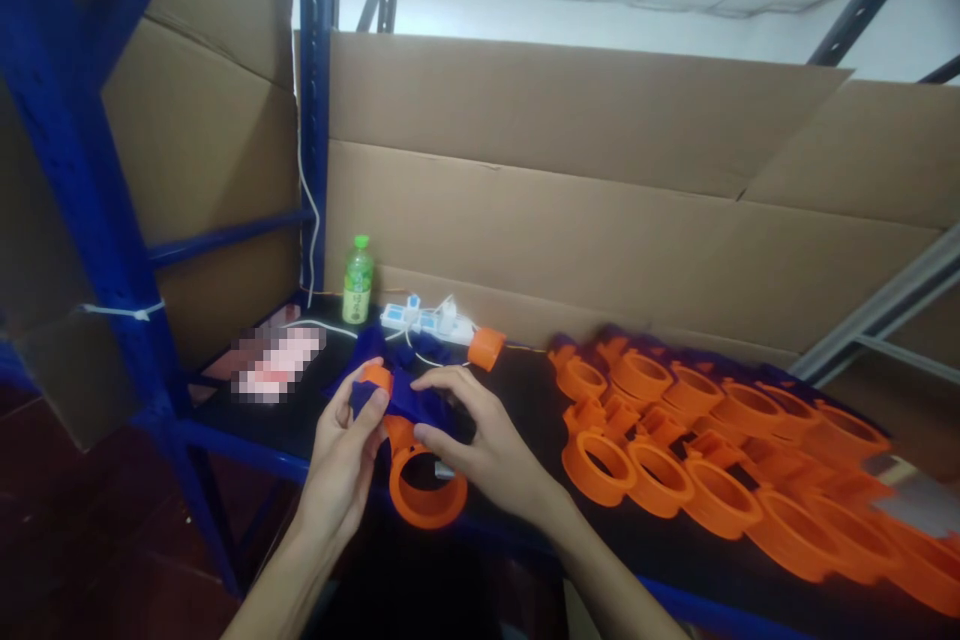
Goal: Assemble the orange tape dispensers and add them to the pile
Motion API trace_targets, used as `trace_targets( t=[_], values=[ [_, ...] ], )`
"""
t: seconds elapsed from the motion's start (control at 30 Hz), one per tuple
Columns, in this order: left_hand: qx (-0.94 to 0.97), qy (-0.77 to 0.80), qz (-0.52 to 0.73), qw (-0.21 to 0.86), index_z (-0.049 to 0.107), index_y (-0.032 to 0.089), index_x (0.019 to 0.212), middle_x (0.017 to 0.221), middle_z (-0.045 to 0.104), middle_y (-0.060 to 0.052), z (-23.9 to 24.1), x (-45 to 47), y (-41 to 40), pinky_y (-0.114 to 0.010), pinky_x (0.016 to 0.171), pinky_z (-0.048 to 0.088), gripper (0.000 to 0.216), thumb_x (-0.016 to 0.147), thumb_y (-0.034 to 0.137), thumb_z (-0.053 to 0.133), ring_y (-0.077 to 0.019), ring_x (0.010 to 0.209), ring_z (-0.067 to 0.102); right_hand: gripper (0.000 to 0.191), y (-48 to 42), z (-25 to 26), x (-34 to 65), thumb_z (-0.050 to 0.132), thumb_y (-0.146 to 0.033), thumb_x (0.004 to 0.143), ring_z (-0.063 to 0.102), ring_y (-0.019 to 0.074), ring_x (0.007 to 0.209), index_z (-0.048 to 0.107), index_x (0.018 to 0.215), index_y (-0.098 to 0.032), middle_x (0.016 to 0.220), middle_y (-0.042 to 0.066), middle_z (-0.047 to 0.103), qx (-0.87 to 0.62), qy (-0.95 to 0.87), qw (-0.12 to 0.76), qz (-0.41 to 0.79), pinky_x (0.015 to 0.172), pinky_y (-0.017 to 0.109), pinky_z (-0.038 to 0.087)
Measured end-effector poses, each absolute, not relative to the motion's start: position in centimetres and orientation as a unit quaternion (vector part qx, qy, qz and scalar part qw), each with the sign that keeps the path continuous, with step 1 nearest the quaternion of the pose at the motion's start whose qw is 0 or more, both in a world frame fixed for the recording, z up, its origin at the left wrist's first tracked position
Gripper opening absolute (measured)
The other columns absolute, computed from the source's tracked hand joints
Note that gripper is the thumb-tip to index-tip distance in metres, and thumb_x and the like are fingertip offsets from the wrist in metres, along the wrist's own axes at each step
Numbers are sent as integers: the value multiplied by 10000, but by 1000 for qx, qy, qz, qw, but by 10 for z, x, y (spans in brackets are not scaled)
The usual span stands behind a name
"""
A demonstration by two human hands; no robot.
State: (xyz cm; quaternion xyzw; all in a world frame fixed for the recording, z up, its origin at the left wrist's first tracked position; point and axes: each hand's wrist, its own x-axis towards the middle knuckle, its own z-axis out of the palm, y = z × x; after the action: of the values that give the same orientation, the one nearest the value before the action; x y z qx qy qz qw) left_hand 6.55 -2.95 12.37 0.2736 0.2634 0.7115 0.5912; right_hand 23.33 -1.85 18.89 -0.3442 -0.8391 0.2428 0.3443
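Note:
Held over the table's front edge is an orange plastic ring holder [427,502] with a dark blue section [418,404] above its round ring. My left hand [339,450] is closed on its upper left end, the thumb pressed against a small orange piece [377,377]. My right hand [487,435] curves around the blue section from the right, thumb and index finger on either side of it. Whether its other fingers touch the holder is hidden. Something small and pale shows at the ring's inner right edge, too small to name.
Several similar orange ring holders [720,500] stand in rows at right on the black tabletop [517,410]. Behind my hands are a loose orange piece [486,348], a white power strip [431,320] and a green-capped bottle [358,282]. Blue rack posts [315,120] and cardboard panels [570,170] enclose the table.

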Motion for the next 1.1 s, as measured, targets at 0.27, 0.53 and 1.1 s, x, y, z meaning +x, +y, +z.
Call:
trace_targets(
  t=[0.27,0.53,1.1],
  values=[
    [303,275,692,594,557,254,1342,1168,691,-80,126,63,-29,-345,887,527,652,741,269,810,-245,1059,661,330,-22,186,234,695,-327,857,560,171,1002,592,1163,-261,1152,13,611,-384,-810,348,273,869,303,451],
    [316,219,671,634,441,322,1441,1340,620,-71,136,73,-43,-419,1065,421,789,746,192,790,-293,1274,541,252,-19,178,236,682,-408,856,497,122,761,600,1009,-225,854,-15,547,-388,-731,388,406,710,250,417],
    [355,217,642,644,608,294,1306,1230,644,-84,139,70,-57,-429,932,490,778,577,170,850,-348,1102,596,329,-27,157,230,784,-380,753,579,138,780,628,984,-207,903,25,625,-338,-518,427,660,691,228,471]
  ],
)
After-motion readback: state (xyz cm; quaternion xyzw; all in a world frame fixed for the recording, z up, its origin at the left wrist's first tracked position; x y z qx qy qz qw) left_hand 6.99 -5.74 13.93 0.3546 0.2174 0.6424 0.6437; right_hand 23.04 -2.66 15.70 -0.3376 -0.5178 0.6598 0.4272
